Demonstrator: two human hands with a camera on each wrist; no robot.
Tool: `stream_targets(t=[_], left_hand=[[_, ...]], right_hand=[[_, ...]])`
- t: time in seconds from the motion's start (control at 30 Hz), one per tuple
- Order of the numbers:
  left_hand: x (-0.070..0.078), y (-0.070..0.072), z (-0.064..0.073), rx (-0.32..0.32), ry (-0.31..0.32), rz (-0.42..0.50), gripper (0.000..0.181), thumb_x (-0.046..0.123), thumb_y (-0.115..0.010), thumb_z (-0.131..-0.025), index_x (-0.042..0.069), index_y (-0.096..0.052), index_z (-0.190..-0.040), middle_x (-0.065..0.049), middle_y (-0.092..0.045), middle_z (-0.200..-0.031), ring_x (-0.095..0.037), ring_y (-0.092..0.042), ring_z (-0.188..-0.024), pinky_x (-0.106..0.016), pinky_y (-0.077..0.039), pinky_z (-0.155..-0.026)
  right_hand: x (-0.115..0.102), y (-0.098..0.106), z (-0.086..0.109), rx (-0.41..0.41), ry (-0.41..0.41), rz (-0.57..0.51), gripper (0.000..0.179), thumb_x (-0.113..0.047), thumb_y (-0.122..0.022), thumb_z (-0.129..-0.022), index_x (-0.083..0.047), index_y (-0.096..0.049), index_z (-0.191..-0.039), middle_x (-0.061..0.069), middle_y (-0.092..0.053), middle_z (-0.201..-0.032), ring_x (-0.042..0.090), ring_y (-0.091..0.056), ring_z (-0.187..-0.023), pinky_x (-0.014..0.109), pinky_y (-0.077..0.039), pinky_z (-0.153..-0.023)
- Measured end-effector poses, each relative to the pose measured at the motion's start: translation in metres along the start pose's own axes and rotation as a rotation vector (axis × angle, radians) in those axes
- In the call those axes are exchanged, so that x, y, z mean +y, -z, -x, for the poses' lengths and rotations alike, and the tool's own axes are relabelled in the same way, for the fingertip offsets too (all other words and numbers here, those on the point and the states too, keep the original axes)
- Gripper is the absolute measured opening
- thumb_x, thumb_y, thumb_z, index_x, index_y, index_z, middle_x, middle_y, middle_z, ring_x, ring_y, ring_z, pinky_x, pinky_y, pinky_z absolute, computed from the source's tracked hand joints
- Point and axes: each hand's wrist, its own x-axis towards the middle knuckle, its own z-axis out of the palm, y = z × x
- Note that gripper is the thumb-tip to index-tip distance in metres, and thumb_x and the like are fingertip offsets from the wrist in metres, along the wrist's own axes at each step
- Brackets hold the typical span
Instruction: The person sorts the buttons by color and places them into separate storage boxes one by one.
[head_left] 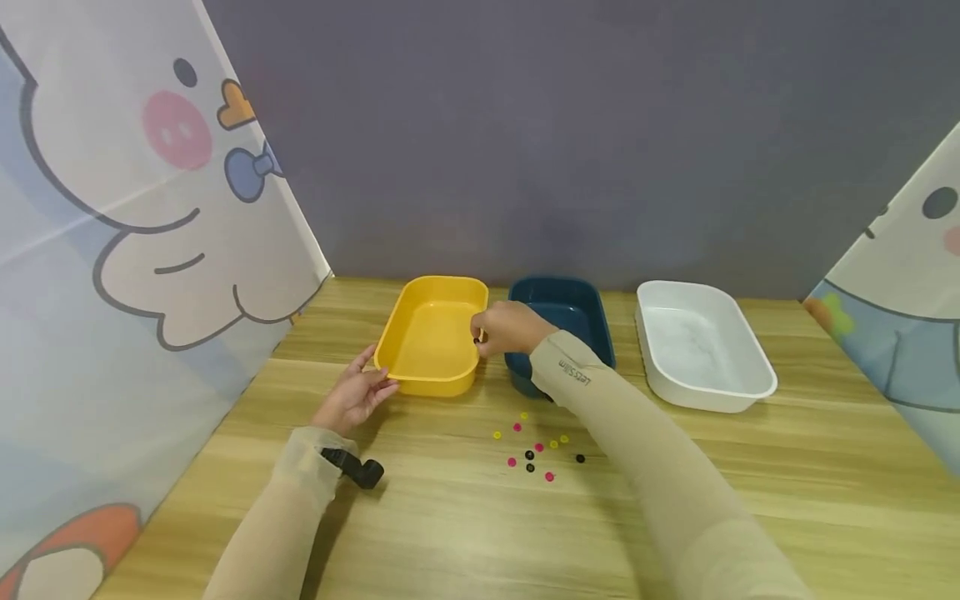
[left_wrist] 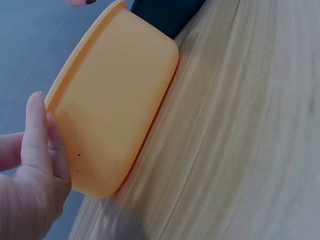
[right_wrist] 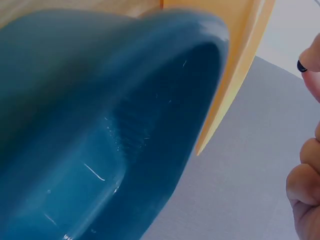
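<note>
My left hand (head_left: 352,398) holds the near left corner of a yellow tray (head_left: 431,386), thumb at its rim and fingers against the outer wall. In the left wrist view that outer wall (left_wrist: 112,100) fills the middle. Between thumb and fingertip my right hand (head_left: 513,327) pinches a small black button (right_wrist: 301,66). This hand is over the yellow tray's right rim, beside the dark blue tray (head_left: 562,315). On the table in front lie several loose buttons: pink (head_left: 538,447), yellow (head_left: 553,444) and black (head_left: 529,455).
A white tray (head_left: 697,342) stands to the right of the blue one. All three trays line up on the wood-grain table (head_left: 420,517), before a grey back wall (head_left: 525,142). Cartoon-printed cloth (head_left: 112,275) borders the left side and more hangs at right.
</note>
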Motion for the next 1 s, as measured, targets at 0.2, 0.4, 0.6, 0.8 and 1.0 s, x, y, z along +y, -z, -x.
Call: stream_targets(t=[0.2, 0.4, 0.6, 0.8, 1.0], left_hand=[[-0.001, 0.002, 0.002, 0.001, -0.007, 0.006, 0.07, -0.004, -0.031, -0.102, 0.022, 0.006, -0.155, -0.01, -0.045, -0.1, -0.011, -0.06, -0.068, -0.022, -0.058, -0.073], [0.0, 0.002, 0.006, -0.02, -0.019, 0.006, 0.069, -0.003, -0.032, -0.102, 0.021, 0.006, -0.155, -0.008, -0.05, -0.093, -0.011, -0.06, -0.069, -0.022, -0.058, -0.073], [-0.002, -0.002, 0.004, -0.031, -0.014, -0.008, 0.069, -0.002, -0.032, -0.102, 0.02, 0.006, -0.155, -0.008, -0.05, -0.093, -0.011, -0.06, -0.069, -0.021, -0.058, -0.073], [-0.004, -0.003, 0.002, -0.025, -0.026, -0.028, 0.069, -0.003, -0.032, -0.102, 0.019, 0.007, -0.154, -0.008, -0.051, -0.091, -0.011, -0.06, -0.068, -0.021, -0.058, -0.072], [-0.004, -0.002, 0.002, -0.014, -0.022, -0.038, 0.067, -0.003, -0.031, -0.102, 0.019, 0.005, -0.155, -0.01, -0.051, -0.093, -0.011, -0.061, -0.067, -0.021, -0.059, -0.071]], right_hand=[[0.0, 0.001, -0.015, -0.026, -0.035, 0.023, 0.019, -0.024, -0.066, -0.089, -0.011, -0.07, -0.101, -0.002, -0.064, -0.077, 0.014, -0.053, -0.064, 0.025, -0.05, -0.061], [-0.001, 0.002, -0.027, 0.013, -0.012, 0.053, 0.018, -0.023, -0.065, -0.089, -0.012, -0.07, -0.102, -0.003, -0.059, -0.066, 0.013, -0.05, -0.06, 0.024, -0.049, -0.061], [-0.004, 0.007, -0.036, -0.008, -0.013, 0.061, 0.015, -0.02, -0.063, -0.089, -0.012, -0.069, -0.101, -0.004, -0.061, -0.073, 0.012, -0.049, -0.062, 0.024, -0.047, -0.06], [-0.009, 0.007, -0.047, 0.007, 0.008, 0.081, 0.009, -0.018, -0.065, -0.087, -0.013, -0.068, -0.094, -0.003, -0.064, -0.08, 0.012, -0.051, -0.066, 0.025, -0.046, -0.061], [-0.013, 0.004, -0.053, 0.022, 0.005, 0.104, 0.01, -0.02, -0.067, -0.086, -0.013, -0.07, -0.094, -0.003, -0.066, -0.081, 0.013, -0.053, -0.068, 0.026, -0.05, -0.065]])
